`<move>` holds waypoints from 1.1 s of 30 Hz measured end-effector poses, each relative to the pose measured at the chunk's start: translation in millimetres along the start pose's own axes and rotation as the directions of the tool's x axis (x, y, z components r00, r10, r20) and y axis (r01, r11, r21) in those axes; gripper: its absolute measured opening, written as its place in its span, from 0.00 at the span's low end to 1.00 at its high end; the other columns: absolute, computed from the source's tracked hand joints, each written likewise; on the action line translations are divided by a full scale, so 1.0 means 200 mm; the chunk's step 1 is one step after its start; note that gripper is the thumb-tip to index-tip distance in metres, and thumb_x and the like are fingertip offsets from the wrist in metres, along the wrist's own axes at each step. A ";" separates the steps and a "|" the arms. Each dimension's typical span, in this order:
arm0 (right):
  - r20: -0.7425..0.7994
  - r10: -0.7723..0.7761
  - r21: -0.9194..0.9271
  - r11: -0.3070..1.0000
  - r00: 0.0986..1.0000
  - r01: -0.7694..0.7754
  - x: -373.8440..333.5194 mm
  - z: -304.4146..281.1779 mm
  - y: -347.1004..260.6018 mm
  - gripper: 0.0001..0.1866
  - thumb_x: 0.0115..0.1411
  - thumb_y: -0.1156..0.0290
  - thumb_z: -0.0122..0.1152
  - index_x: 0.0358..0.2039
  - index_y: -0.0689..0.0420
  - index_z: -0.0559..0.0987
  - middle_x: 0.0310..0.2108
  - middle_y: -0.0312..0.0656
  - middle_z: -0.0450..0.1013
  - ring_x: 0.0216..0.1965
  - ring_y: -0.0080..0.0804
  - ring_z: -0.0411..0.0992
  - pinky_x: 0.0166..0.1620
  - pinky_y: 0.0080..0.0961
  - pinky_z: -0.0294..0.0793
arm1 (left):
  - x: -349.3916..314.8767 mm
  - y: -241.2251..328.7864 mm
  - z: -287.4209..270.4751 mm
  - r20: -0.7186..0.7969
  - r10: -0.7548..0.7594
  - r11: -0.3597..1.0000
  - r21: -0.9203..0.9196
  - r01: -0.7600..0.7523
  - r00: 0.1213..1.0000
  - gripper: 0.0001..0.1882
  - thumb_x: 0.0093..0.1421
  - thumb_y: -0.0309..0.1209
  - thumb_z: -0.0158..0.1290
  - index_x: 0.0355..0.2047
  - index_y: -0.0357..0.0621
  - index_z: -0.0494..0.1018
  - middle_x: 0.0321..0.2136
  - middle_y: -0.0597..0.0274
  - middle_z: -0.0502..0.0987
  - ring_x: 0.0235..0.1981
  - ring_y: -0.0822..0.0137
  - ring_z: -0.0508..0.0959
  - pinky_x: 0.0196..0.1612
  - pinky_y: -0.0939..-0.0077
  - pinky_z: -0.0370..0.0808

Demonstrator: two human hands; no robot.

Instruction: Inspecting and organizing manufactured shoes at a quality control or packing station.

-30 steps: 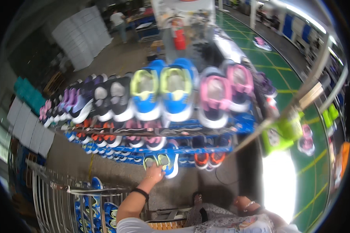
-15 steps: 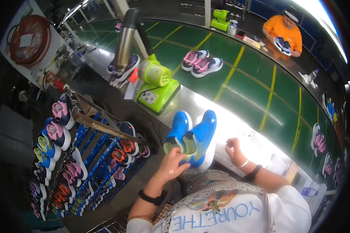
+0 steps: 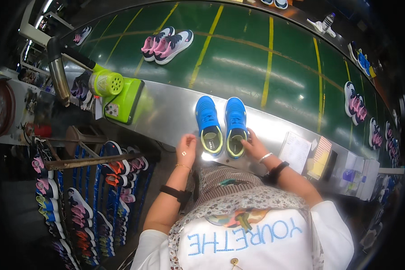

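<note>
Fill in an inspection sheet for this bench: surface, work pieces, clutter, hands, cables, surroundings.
Surface: metal counter, shiny, with bright glare.
Work pieces: left blue shoe and right blue shoe, upright side by side on the counter, toes pointing away from the person.
Clutter: lime-green machine to the left; papers to the right.
Hands: left hand curled beside the left blue shoe; right hand touching the right blue shoe near its opening; firmness of hold unclear.
Cables: a thin dark line, possibly a cord, below the counter edge; too faint to trace.
Surroundings: green surface with yellow lines and pink-and-white shoes; shoe rack at lower left.
</note>
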State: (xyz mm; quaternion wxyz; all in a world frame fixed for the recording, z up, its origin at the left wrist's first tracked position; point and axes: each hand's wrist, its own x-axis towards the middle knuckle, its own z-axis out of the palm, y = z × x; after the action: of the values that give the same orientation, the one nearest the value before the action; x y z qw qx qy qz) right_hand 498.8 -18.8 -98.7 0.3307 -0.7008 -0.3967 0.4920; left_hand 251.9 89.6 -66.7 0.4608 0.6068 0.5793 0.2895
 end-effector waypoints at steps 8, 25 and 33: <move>-0.044 -0.127 0.042 0.991 0.991 0.129 0.06 0.05 0.05 0.43 0.43 0.72 0.59 0.58 0.59 0.47 0.50 0.57 0.56 0.48 0.40 0.63 0.49 0.30 0.63 | 0.09 -0.21 0.17 0.271 -0.087 0.993 0.100 0.062 0.959 0.38 0.46 0.25 0.52 0.57 0.46 0.47 0.47 0.49 0.64 0.47 0.61 0.66 0.48 0.70 0.64; 0.020 -0.058 0.797 0.603 0.998 0.020 -0.11 -0.08 -0.23 0.20 0.54 0.78 0.42 0.50 0.60 0.61 0.44 0.44 0.67 0.41 0.31 0.70 0.43 0.25 0.72 | -0.04 0.29 0.02 0.718 -0.033 0.206 -0.676 0.708 0.695 0.20 0.60 0.28 0.39 0.53 0.39 0.56 0.47 0.57 0.66 0.47 0.64 0.68 0.50 0.72 0.65; 0.033 -0.153 0.879 0.475 0.988 0.045 -0.18 -0.16 -0.38 0.22 0.53 0.77 0.43 0.51 0.61 0.59 0.45 0.45 0.66 0.43 0.32 0.69 0.47 0.26 0.69 | -0.02 0.34 0.01 0.710 0.093 0.247 -0.695 0.675 0.698 0.23 0.59 0.31 0.40 0.54 0.39 0.53 0.48 0.57 0.65 0.47 0.64 0.68 0.51 0.71 0.64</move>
State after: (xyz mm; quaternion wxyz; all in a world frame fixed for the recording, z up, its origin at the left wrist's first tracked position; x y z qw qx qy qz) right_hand 504.5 -18.3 -9.4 0.6476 -0.3830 -0.1476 0.6420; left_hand 283.4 91.9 -6.8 0.9326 0.1463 0.2176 0.2481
